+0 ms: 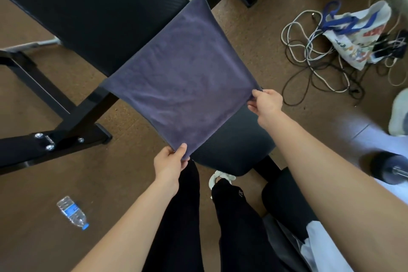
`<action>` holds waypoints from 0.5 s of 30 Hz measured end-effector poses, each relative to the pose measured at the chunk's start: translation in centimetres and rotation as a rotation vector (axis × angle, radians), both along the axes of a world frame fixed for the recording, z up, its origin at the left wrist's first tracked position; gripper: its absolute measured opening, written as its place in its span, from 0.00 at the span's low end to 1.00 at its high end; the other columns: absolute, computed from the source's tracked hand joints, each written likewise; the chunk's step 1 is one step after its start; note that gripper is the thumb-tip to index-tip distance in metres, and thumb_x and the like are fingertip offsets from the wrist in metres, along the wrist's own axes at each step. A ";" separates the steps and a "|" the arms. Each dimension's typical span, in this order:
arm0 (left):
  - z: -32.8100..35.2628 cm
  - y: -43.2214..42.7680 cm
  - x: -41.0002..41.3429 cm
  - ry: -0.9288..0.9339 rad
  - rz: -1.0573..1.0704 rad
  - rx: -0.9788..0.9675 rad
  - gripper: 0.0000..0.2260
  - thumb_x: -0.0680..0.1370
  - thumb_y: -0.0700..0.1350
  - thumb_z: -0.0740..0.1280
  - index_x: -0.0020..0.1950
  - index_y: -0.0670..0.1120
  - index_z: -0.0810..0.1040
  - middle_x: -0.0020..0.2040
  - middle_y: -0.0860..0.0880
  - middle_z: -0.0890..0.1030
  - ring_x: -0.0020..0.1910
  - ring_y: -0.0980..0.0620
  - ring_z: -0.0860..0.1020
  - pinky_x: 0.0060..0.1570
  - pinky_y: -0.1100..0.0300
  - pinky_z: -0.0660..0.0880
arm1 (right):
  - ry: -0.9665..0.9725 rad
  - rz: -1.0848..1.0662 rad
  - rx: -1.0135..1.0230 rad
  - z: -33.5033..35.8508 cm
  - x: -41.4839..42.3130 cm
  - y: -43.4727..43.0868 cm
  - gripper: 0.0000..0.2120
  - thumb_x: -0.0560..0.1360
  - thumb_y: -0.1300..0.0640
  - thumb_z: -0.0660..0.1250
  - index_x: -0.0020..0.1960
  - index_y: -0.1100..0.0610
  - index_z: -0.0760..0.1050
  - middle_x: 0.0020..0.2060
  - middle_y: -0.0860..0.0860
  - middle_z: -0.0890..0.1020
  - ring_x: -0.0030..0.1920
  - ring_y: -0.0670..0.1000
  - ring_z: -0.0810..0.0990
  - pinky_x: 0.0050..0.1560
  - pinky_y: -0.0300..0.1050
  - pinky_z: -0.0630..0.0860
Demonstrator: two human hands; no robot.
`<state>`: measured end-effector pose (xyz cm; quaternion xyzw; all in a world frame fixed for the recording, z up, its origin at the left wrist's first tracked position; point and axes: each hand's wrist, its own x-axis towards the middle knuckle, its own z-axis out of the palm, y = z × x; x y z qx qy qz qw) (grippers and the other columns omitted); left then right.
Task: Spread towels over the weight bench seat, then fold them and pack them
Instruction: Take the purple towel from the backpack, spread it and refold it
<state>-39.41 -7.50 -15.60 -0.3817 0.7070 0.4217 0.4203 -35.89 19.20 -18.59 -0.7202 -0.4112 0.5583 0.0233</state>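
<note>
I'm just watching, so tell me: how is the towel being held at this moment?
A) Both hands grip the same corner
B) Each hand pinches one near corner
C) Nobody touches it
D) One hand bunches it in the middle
B: the left hand pinches one near corner of the towel and the right hand pinches the other, with the cloth stretched out over the bench.

A home workout room: a black weight bench (92, 13) on brown floor, a dumbbell (388, 169) and tangled cables (309, 51) nearby.
</note>
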 end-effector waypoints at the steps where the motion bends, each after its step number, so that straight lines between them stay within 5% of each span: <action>1: 0.6 -0.3 0.2 0.031 0.011 0.005 0.08 0.80 0.46 0.74 0.55 0.44 0.81 0.52 0.43 0.87 0.46 0.50 0.85 0.45 0.58 0.81 | -0.019 -0.003 0.022 0.2 0.5 -0.2 0.07 0.80 0.61 0.68 0.58 0.58 0.75 0.50 0.58 0.85 0.41 0.50 0.83 0.40 0.42 0.81; 8: 5.9 -0.7 -1.0 0.281 0.053 -0.056 0.12 0.83 0.49 0.68 0.66 0.58 0.75 0.52 0.52 0.84 0.40 0.52 0.81 0.44 0.56 0.81 | 0.105 -0.098 0.110 3.9 1.4 -1.1 0.13 0.80 0.61 0.67 0.64 0.54 0.74 0.47 0.55 0.85 0.37 0.48 0.82 0.38 0.40 0.81; 15: 6.9 -0.6 -5.1 0.166 0.354 0.091 0.09 0.85 0.48 0.65 0.59 0.49 0.82 0.49 0.49 0.79 0.42 0.55 0.75 0.44 0.61 0.76 | 0.502 -0.075 0.069 6.4 -4.1 -1.1 0.07 0.83 0.65 0.62 0.55 0.59 0.78 0.40 0.56 0.85 0.38 0.50 0.85 0.40 0.40 0.81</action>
